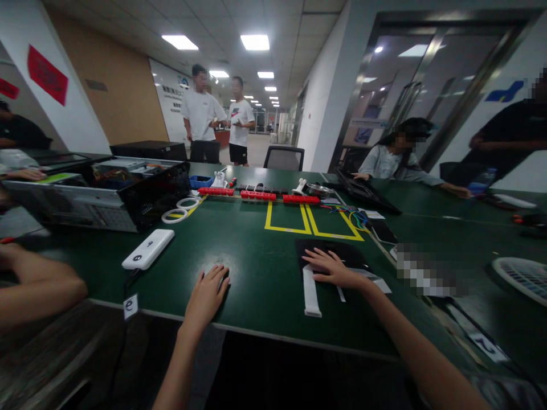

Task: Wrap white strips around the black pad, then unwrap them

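My left hand point(208, 293) rests palm down on the green tabletop point(239, 245), fingers stretched and holding nothing. Over to the right, my right hand point(332, 267) lies with spread fingers on a thin black panel point(348, 250). From beneath that hand a flat white ribbon strip point(311, 296) runs toward the table's front edge. A whitish flat piece point(380, 283) pokes out by the wrist. Beyond the panel, yellow tape outlines point(288, 230) mark two rectangles on the table.
An open computer case point(149, 196) stands at the left, near a white power bank point(149, 249) and two white rings point(174, 216). Red strips point(258, 195) line the back, with coloured wires point(358, 219) to their right. Another person's arm point(43, 282) rests at the left edge.
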Action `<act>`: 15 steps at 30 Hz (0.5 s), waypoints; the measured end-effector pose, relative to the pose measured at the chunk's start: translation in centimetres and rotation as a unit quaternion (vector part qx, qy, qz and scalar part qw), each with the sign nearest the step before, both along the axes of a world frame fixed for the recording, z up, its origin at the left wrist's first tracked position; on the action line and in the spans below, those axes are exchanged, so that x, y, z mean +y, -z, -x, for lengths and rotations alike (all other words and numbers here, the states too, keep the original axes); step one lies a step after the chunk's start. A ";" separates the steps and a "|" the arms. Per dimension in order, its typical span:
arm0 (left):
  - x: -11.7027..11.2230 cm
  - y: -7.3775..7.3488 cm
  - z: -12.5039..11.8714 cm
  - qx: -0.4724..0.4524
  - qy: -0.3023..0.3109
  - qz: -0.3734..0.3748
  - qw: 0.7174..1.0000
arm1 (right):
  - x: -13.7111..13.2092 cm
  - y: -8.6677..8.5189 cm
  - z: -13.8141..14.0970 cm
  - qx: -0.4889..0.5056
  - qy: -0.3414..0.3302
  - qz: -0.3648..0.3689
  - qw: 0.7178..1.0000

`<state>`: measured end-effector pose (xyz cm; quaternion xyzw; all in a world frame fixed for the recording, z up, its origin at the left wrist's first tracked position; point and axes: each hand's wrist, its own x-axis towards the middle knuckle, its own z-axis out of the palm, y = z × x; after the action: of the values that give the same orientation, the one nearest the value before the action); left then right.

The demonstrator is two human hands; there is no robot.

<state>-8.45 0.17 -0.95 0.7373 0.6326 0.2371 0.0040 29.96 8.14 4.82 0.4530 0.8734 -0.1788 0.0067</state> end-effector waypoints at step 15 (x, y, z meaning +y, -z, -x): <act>0.0 -0.1 -0.1 0.002 -0.001 0.005 1.000 | 0.0 0.7 -8.9 0.105 0.117 -0.090 0.983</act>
<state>-8.33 0.18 -0.85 0.7374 0.6342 0.2323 0.0066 38.82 8.13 4.08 0.5294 0.8227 -0.1462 -0.1469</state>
